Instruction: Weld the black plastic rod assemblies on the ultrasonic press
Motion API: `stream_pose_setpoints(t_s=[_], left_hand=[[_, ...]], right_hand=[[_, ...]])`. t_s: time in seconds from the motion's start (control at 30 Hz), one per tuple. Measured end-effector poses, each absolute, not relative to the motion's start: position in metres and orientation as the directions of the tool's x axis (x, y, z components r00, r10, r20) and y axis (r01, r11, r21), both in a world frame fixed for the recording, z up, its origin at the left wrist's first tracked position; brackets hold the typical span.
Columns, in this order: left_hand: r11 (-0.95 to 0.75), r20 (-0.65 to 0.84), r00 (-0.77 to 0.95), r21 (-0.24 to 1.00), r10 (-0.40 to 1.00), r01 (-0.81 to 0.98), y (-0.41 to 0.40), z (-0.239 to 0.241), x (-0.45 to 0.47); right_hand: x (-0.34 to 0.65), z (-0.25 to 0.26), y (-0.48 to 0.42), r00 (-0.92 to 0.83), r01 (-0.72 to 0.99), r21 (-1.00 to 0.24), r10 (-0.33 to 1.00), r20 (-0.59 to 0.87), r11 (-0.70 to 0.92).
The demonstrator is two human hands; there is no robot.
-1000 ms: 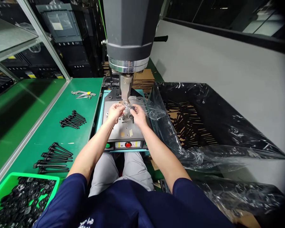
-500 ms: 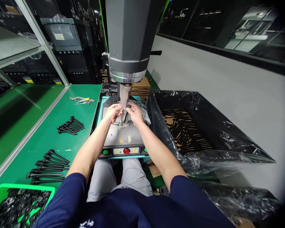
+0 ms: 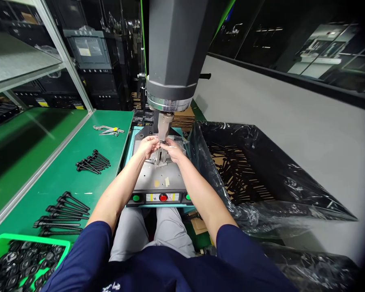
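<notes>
Crowding under press horn (image 3: 165, 123), lined bin (image 3: 231, 132) hugging right side; left hand (image 3: 147, 147), right hand (image 3: 174, 150) both pinching small part (image 3: 162, 143) between them.

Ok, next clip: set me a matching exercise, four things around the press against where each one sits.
Things:
1. red button
2. green tray
3. plastic-lined bin
4. hand tools

Places:
A. right of the machine, with black stick-like parts at its bottom
B. on the machine's front panel, between two green buttons
C. far end of the green bench, left of the machine
D. lower left corner of the view, filled with small black parts

Pairs: 1-B, 2-D, 3-A, 4-C
</notes>
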State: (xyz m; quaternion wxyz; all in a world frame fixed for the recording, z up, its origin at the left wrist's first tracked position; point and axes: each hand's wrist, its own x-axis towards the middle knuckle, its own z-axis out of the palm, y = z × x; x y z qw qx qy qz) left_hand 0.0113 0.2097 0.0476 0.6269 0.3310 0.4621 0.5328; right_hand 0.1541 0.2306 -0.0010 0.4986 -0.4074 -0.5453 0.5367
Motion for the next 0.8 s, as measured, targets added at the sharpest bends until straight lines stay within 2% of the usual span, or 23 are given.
stream_pose_setpoints(t_s=[0.23, 0.47, 0.63, 0.8], left_hand=[[0.220, -0.243, -0.016, 0.903, 0.970, -0.369, 0.208, 0.044, 0.008], [0.183, -0.202, -0.031, 0.933, 0.979, -0.309, 0.202, 0.038, 0.007], [0.137, -0.160, -0.073, 0.959, 0.984, -0.249, 0.187, 0.029, 0.013], [0.062, -0.088, -0.128, 0.978, 0.988, -0.198, 0.175, 0.016, 0.019]], right_hand=[[0.164, 0.002, 0.236, -0.193, 0.083, -0.977, 0.965, 0.178, 0.197], [0.154, -0.007, 0.238, -0.069, 0.054, -0.986, 0.986, 0.154, 0.158], [0.157, -0.023, 0.212, -0.004, -0.061, -0.997, 0.999, 0.050, 0.049], [0.165, -0.047, 0.177, -0.069, -0.117, -0.988, 0.994, -0.088, -0.096]])
